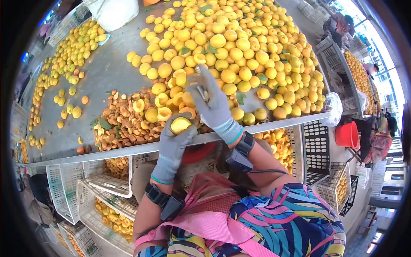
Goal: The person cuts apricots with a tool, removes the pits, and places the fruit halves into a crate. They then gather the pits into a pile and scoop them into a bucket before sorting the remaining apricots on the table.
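My left hand (174, 143), in a grey glove, is closed around a yellow apricot (180, 125) at the table's front edge. To its upper right is my right hand (212, 105), gloved too, with its fingers curled around a small metal tool (203, 92); its exact kind is hard to make out. Apricot halves (164, 113) lie just beyond my left hand. A heap of brown apricot pits (124, 122) spreads to the left of it. Beyond my right hand rises a large pile of whole apricots (239, 47).
The metal table (115, 55) has a raised front rim. More apricots (70, 55) lie at the left, near a white bucket (115, 13). Crates (107, 203) with apricot halves stand below the rim. A red bucket (346, 135) is at the right, where other people work.
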`<move>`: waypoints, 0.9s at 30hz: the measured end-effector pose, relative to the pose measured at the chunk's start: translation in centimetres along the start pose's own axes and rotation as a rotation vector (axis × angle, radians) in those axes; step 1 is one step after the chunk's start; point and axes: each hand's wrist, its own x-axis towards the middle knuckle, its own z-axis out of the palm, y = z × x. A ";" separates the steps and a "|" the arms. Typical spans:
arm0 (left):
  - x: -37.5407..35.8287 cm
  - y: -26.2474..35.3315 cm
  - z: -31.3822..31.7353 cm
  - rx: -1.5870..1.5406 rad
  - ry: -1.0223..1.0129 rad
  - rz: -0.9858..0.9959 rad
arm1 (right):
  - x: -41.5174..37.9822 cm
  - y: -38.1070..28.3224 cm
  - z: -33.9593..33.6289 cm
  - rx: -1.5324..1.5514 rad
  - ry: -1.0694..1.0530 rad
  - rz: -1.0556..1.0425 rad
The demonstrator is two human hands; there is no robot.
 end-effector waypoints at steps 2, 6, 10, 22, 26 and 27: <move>0.2 0.3 -0.1 0.025 0.018 0.004 | -0.8 0.2 0.4 0.041 -0.005 0.045; 0.1 1.1 -0.3 0.021 0.030 -0.016 | -1.5 1.7 0.7 -0.069 -0.138 0.079; 0.0 1.5 -0.2 0.052 0.032 0.007 | -0.5 2.4 0.1 0.257 0.034 0.415; -0.2 2.4 0.2 0.422 -0.068 0.181 | 1.4 -6.6 -0.2 0.757 0.273 0.338; -0.2 1.9 0.5 0.400 -0.038 0.136 | 1.3 -6.3 -0.1 0.829 0.286 0.382; -0.1 1.8 0.4 0.418 -0.026 0.154 | 1.2 -6.4 -0.1 0.839 0.294 0.383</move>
